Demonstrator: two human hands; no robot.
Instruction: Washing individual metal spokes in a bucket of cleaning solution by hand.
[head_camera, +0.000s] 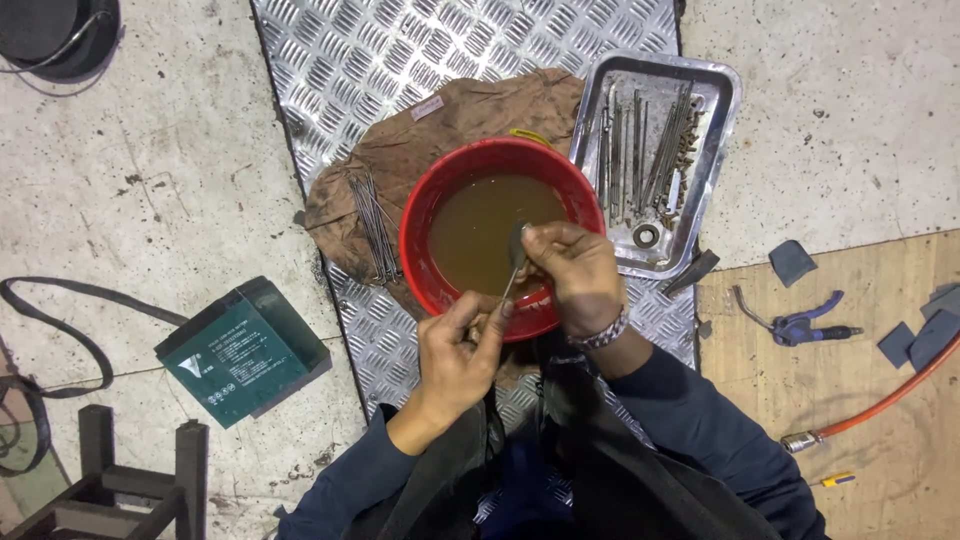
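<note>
Both hands over the near rim of the red basin (425, 215) of brown liquid, mid chequer plate (400, 50): left hand (455, 355) pinched narrow on the low end of a thin spoke (512, 275), right hand (578, 272) closed on its upper part, rubbing it with what looks like a dark scrap. Judging by the lie, cleaning is partway: a bundle of spokes (375, 225) waits on the brown rag (400, 150) left of the basin, a larger lot sits in the steel tray (720, 110) at the plate's right edge
</note>
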